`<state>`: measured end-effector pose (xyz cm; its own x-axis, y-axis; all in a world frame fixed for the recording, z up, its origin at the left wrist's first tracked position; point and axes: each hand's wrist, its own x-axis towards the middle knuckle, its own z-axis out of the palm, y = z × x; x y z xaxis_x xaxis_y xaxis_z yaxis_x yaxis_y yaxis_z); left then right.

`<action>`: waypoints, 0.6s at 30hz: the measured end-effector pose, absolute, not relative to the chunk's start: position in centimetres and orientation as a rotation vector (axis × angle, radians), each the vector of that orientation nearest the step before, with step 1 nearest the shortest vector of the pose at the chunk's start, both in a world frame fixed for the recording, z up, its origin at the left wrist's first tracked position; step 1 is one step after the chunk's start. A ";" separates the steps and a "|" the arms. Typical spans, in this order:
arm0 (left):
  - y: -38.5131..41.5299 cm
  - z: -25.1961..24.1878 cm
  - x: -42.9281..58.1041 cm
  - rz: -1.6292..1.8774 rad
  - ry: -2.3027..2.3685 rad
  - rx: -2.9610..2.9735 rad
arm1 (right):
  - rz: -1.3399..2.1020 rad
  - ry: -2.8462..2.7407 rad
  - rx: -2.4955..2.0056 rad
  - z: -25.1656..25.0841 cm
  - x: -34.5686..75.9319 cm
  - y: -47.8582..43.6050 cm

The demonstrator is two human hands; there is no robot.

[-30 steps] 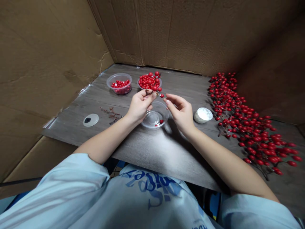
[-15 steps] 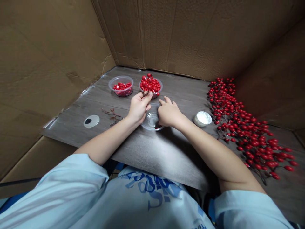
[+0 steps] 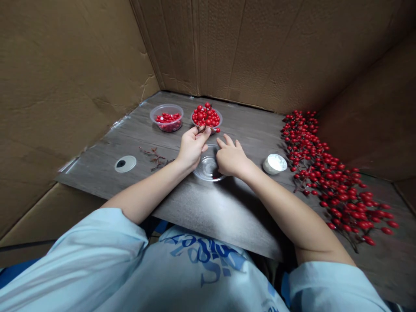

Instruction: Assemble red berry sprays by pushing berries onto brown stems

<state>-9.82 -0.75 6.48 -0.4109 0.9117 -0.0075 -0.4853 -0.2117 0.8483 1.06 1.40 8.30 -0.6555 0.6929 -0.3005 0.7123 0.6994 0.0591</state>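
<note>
My left hand [image 3: 191, 148] is closed, its thumb and fingers pinching the brown stem of a red berry sprig [image 3: 200, 116]. The sprig's berries stand up in front of a tub of loose red berries [image 3: 212, 118]. My right hand [image 3: 231, 158] reaches into a clear plastic tub [image 3: 204, 171] just below. Its outer fingers stretch forward over the rim, while the thumb and index finger point down and are mostly hidden. A small dark red bit shows under them at the tub's bottom; whether they grip it is hidden.
Another tub of red berries [image 3: 167, 122] stands at the back left. Bare brown twigs [image 3: 154, 157] and a round pale disc with a black spot [image 3: 125, 164] lie on the left. A small white-filled cup [image 3: 274, 164] stands near a long pile of berry branches [image 3: 328, 173]. Cardboard walls [image 3: 227, 52] surround the table.
The view has shifted slightly. My left hand still holds the berry sprig, which has turned a little. My right hand stays at the clear tub with hardly any movement.
</note>
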 end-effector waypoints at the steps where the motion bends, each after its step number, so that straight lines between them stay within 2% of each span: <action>1: -0.7 6.4 -9.8 1.793 0.988 0.646 | -0.085 2.607 1.100 8.3 1.0 1.3; 5: -0.7 6.0 -9.8 1.799 0.941 0.678 | -0.148 2.624 1.098 8.5 1.2 1.3; 12: -0.7 5.8 -9.8 1.800 1.000 0.768 | -0.457 2.914 1.308 9.9 4.0 1.7; 18: -1.1 5.4 -9.8 1.811 1.202 1.097 | -0.532 3.392 1.571 8.6 6.4 1.2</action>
<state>-9.85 -1.08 5.44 -0.4028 0.8748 0.2694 -0.0914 -0.3312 0.9391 6.45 1.19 8.57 -0.4930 0.7584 0.4264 0.5915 0.6516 -0.4750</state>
